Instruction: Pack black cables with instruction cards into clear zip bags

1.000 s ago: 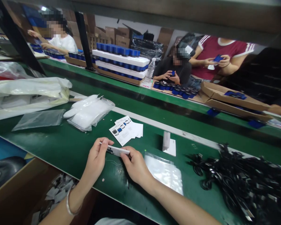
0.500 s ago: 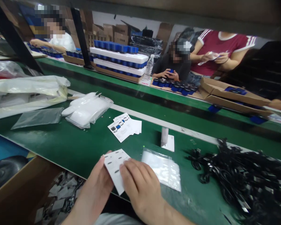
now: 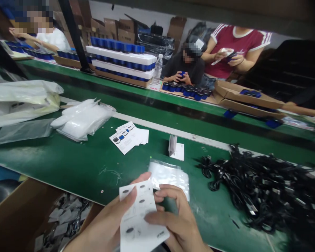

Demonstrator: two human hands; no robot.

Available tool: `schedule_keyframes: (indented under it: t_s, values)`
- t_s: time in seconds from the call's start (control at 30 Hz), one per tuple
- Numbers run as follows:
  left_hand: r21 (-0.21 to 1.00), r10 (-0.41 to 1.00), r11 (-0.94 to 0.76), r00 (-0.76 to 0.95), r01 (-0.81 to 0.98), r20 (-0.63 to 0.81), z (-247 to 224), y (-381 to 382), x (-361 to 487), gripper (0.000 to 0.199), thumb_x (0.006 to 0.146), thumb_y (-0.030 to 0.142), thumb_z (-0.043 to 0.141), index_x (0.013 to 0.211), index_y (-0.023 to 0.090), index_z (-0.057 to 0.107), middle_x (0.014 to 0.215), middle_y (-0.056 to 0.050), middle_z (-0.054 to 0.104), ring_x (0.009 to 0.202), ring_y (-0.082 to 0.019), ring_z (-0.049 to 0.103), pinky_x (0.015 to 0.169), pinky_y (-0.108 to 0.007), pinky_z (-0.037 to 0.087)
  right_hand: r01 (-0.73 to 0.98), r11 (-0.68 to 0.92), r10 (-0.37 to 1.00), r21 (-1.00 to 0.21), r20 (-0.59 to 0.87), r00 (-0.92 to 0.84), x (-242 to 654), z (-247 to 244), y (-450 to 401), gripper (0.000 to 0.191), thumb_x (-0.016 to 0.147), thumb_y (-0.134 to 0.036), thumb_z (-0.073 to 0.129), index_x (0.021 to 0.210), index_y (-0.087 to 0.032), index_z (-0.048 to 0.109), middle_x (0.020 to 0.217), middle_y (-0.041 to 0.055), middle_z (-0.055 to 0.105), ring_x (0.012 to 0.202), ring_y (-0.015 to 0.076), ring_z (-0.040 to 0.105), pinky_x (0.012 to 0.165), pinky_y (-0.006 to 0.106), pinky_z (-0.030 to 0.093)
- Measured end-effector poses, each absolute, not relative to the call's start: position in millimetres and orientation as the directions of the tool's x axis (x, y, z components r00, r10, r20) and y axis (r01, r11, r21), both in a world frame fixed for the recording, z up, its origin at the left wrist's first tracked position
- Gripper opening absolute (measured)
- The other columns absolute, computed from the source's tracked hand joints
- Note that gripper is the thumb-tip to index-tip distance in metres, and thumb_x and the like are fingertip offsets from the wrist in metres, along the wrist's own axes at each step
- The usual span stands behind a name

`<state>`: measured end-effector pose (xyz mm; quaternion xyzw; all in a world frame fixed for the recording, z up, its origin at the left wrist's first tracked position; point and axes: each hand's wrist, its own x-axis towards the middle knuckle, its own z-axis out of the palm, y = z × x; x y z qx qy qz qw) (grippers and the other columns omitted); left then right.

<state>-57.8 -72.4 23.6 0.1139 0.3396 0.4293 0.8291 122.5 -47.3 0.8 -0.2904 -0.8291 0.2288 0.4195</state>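
A white printed leaflet [image 3: 138, 217] with dark oval pictures is held low in front of me, tilted. My left hand [image 3: 109, 218] grips it from the left, thumb pressed on its upper face and fingers behind. From the right, my right hand [image 3: 180, 218] has its thumb on the leaflet's lower face; the other fingers curl by the right edge, partly hidden. Just beyond lies a stack of clear plastic bags [image 3: 170, 176]. Further off are some loose printed cards [image 3: 127, 138] and an upright folded wad of leaflets [image 3: 172, 145] beside a flat white one.
Black cables [image 3: 257, 189] lie heaped on the right of the green table [image 3: 78, 164]. White plastic packets [image 3: 81, 119] lie at left. Below the left edge, a cardboard box [image 3: 21, 210] holds small bagged items. Co-workers sit and stand across the bench near blue pieces [image 3: 115, 45].
The leaflet has come closer and lower, and more of its length shows. My left thumb now lies across its face; my right fingers have moved off to its right edge. The view has shifted right.
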Motion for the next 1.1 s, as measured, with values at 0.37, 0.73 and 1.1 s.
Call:
schedule_keyframes:
  t_s: [0.37, 0.73, 1.1]
  values:
    - [0.891, 0.858, 0.411, 0.412, -0.192, -0.307, 11.3, -85.6, -53.0, 0.071, 0.07, 0.036, 0.072, 0.134, 0.033, 0.041, 0.143, -0.003, 0.04, 0.131, -0.028, 0.036, 0.107, -0.044, 0.028, 0.298, 0.205, 0.927, -0.932, 0.087, -0.366, 117.0, -1.2, -64.5, 0.013, 0.082, -0.018, 0.052, 0.069, -0.018, 0.053, 0.096, 0.0079, 0.052, 0.082, 0.0179, 0.056, 0.07, 0.028, 0.05]
    - [0.901, 0.883, 0.431, 0.221, -0.04, -0.413, 24.4, -84.3, -38.1, 0.043, 0.081, 0.046, 0.056, 0.121, 0.03, 0.057, 0.132, -0.003, 0.054, 0.129, -0.026, 0.038, 0.11, -0.046, 0.019, 0.314, 0.244, 0.925, -0.918, 0.124, -0.359, 124.9, -2.1, -65.5, 0.004, 0.082, -0.017, 0.053, 0.078, -0.019, 0.053, 0.093, 0.0052, 0.051, 0.088, 0.0174, 0.054, 0.077, 0.029, 0.046]
    - [0.841, 0.871, 0.483, 0.231, -0.245, -0.433, 27.0, -87.1, -20.4, 0.044, 0.082, 0.047, 0.053, 0.123, 0.032, 0.055, 0.122, -0.001, 0.062, 0.112, -0.029, 0.057, 0.099, -0.044, 0.041, 0.026, 0.027, 0.887, -0.999, 0.012, -0.461, 133.1, -4.4, -70.7, 0.047, 0.081, -0.063, 0.046, 0.08, -0.018, 0.061, 0.068, 0.0012, 0.054, 0.056, 0.0126, 0.05, 0.053, 0.023, 0.042]
